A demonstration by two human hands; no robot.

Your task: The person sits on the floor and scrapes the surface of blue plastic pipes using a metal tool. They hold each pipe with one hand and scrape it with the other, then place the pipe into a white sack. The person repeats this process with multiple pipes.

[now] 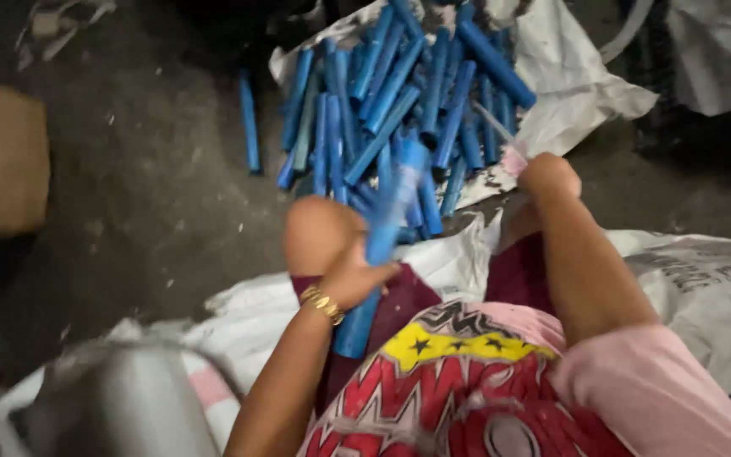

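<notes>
We look down on a dark, gritty concrete floor [154, 195] where a heap of blue tubes [399, 93] lies on a white woven sack [577, 85]. Our left hand [353, 275] is curled around one long blue tube [382, 245], which stands tilted across the lap. Our right hand [543, 178] is fisted around a thin stick-like tool [497, 127] over the heap's near edge. One stray tube [250, 123] lies apart; bare floor spreads to the left.

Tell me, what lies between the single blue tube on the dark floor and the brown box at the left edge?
In the head view, only bare dark floor lies between the lone blue tube and the brown box.
</notes>
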